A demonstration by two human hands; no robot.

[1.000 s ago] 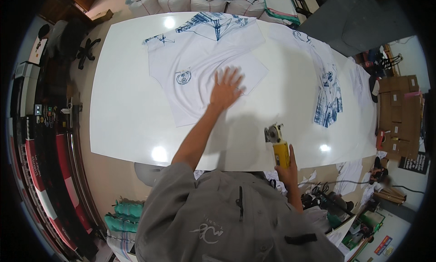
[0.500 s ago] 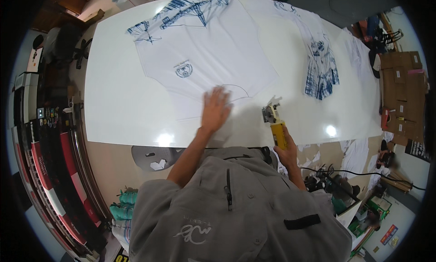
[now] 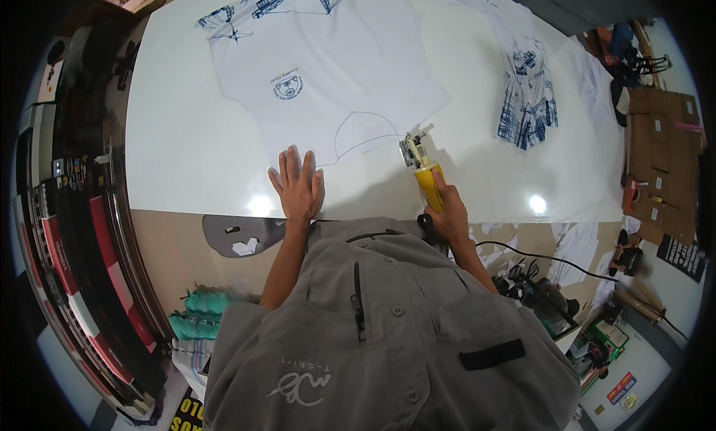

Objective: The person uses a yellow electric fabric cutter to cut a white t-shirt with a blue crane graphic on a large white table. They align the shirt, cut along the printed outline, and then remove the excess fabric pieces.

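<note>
On the white table lies a white shirt panel [image 3: 350,65] with blue line drawings at its far edge, a round blue emblem and a curved neckline outline. My left hand [image 3: 297,187] rests flat with fingers spread at the panel's near left corner. In my right hand [image 3: 448,216] is a yellow electric rotary fabric cutter [image 3: 428,186], gripped by its body. The cutter's metal head is at the panel's near edge, by the right end of the neckline curve. Whether the blade touches the cloth cannot be made out.
A printed fabric piece [image 3: 527,95] lies on the right of the white table [image 3: 175,147]. The cutter's black cord [image 3: 552,259] trails off to the right. Cardboard boxes [image 3: 660,155] stand beyond the table's right end. A grey chair [image 3: 231,235] sits under the near edge.
My left hand has moved left and nearer, and now lies flat on the corner. My right hand has brought the cutter leftward to the panel's edge. The view has shifted slightly.
</note>
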